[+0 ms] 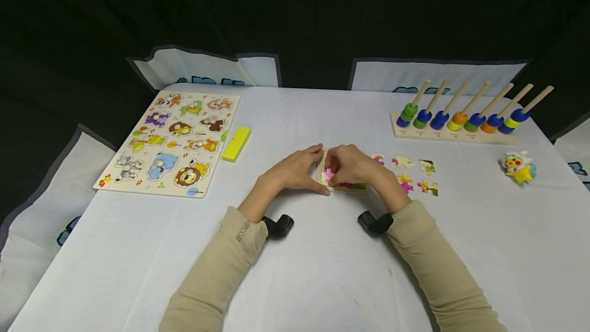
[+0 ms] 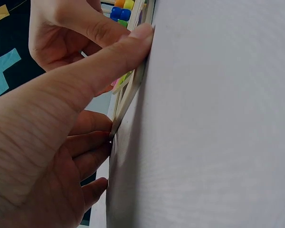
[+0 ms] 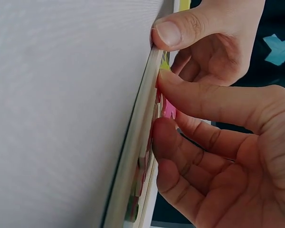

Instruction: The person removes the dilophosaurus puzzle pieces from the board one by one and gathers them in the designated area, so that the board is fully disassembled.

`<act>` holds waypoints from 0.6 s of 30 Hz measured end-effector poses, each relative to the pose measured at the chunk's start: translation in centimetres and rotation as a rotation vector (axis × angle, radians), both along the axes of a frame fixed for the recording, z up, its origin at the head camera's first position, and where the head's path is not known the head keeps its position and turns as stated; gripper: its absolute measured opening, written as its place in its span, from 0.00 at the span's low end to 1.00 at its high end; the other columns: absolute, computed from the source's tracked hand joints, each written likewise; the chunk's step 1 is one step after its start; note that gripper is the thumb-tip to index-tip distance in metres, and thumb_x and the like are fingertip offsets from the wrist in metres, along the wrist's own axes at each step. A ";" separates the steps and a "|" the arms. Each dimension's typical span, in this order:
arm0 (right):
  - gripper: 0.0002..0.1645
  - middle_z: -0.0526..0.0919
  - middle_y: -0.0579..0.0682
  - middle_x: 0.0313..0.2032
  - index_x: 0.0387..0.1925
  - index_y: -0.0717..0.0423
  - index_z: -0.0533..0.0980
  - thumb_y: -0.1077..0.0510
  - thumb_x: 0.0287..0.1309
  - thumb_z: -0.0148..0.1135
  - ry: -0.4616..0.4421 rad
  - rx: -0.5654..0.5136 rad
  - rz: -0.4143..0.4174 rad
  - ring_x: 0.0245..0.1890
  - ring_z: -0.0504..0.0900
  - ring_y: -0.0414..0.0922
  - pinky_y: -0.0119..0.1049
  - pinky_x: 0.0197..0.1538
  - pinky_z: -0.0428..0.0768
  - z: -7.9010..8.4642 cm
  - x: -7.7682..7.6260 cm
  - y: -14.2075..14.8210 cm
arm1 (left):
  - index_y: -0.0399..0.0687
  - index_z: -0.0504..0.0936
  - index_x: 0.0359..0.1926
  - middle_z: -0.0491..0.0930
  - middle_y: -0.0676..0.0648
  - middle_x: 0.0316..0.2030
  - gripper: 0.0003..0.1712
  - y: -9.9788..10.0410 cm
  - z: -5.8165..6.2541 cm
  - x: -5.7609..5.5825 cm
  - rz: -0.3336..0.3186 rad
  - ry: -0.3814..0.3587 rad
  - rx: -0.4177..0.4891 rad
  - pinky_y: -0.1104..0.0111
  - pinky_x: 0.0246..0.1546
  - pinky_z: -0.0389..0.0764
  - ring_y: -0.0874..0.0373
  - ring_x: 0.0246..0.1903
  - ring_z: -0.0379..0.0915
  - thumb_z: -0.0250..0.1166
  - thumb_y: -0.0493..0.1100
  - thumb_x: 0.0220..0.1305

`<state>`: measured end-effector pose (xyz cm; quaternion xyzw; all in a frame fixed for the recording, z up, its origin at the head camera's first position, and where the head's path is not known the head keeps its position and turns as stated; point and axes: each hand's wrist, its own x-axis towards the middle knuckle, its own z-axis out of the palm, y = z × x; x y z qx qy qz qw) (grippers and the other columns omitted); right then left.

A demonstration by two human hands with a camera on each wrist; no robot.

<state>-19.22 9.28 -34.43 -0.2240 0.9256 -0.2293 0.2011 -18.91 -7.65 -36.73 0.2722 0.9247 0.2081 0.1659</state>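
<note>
A small wooden puzzle board [image 1: 355, 192] lies on the table between both hands. My left hand [image 1: 295, 170] is at its left side, thumb spread along the near edge, where the left wrist view shows the thumb [image 2: 133, 42] pressing. Its other fingertips touch the board's side. The right hand [image 1: 352, 165] pinches a pink and yellow-green jigsaw piece [image 1: 328, 175] over the board's near left corner. In the right wrist view the pink piece [image 3: 169, 109] shows between thumb and index finger, other fingers curled loosely. Several pieces sit in the board, partly hidden by the right hand.
Several loose jigsaw pieces [image 1: 426, 187] lie right of the board. An animal peg puzzle [image 1: 172, 142] and a yellow block [image 1: 236, 144] are at left. A bead-and-peg stand [image 1: 454, 135] stands at back right, with a small yellow toy figure [image 1: 519, 167] in front.
</note>
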 end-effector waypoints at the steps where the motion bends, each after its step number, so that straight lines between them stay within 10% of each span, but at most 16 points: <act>1: 0.17 0.76 0.49 0.27 0.32 0.56 0.74 0.60 0.37 0.71 0.002 0.000 -0.002 0.28 0.71 0.43 0.30 0.31 0.70 0.0 0.0 0.0 | 0.50 0.58 0.67 0.48 0.47 0.70 0.56 0.0 0.0 0.0 0.001 -0.001 0.000 0.60 0.67 0.56 0.52 0.69 0.47 0.70 0.65 0.39; 18: 0.16 0.68 0.46 0.18 0.28 0.54 0.71 0.69 0.36 0.68 0.086 -0.110 0.131 0.22 0.66 0.41 0.30 0.24 0.63 0.0 0.6 -0.2 | 0.52 0.62 0.65 0.49 0.48 0.70 0.54 0.1 -0.1 0.0 0.039 -0.014 0.010 0.61 0.65 0.61 0.53 0.67 0.53 0.71 0.65 0.37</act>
